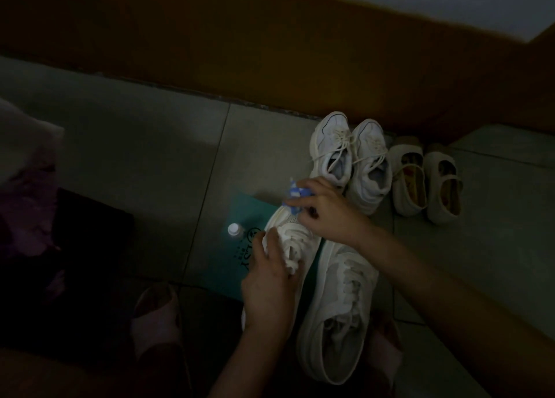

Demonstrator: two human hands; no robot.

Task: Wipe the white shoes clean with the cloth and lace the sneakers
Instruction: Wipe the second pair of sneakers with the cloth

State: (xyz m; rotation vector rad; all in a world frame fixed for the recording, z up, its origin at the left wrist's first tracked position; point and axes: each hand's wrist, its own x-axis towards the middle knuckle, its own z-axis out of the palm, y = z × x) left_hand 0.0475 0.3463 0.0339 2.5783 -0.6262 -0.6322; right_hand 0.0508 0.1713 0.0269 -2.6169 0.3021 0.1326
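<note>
Two white platform shoes lie side by side on the tiled floor, toes pointing away from me. My left hand (267, 280) grips the left white shoe (295, 238) over its laces and side. My right hand (326, 214) holds a blue and white cloth (297, 195) against that shoe's toe. The right white shoe (339, 319) lies untouched beside it. A pair of laced white sneakers (351, 160) stands farther away by the wall.
A teal paper bag (240, 217) lies under the left shoe, with a small white-capped bottle (233, 229) on it. Beige strap shoes (426, 181) stand right of the sneakers. Pink slippers (156, 316) are near me. A brown skirting runs along the wall.
</note>
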